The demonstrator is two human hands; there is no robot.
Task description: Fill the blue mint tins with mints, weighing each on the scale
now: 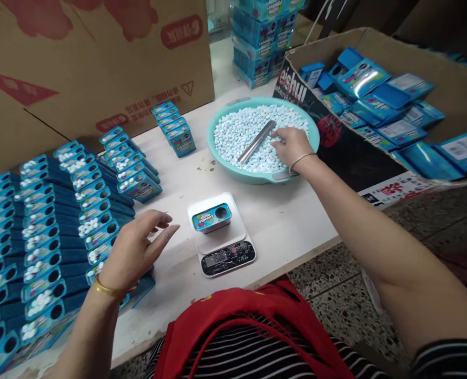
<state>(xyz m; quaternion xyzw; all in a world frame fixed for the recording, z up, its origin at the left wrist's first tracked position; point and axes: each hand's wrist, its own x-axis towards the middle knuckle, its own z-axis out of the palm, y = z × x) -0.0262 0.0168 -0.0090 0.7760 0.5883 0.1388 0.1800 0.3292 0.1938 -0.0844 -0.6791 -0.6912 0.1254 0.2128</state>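
My right hand (291, 149) reaches into a turquoise basin (292, 176) full of small pale candies (233, 126). Its fingers are bent together at the candies; what is between the fingertips cannot be made out. A shiny metal scoop (257, 142) rests on the candies beside those fingers. My left hand (141, 247) hovers over the table with thumb and fingers apart, holding nothing. To its right is a white kitchen scale (200, 242) with a lit display. One blue candy tin (212, 217) with a dark round hole in its top stands on the scale's plate.
Rows of blue tins (44, 237), many with candies on top, fill the table's left side. Several more tins (176, 129) stand before a large cardboard box (99, 63). Wrapped tin stacks (257, 42) are behind the basin. An open carton (328, 158) of blue tins stands right.
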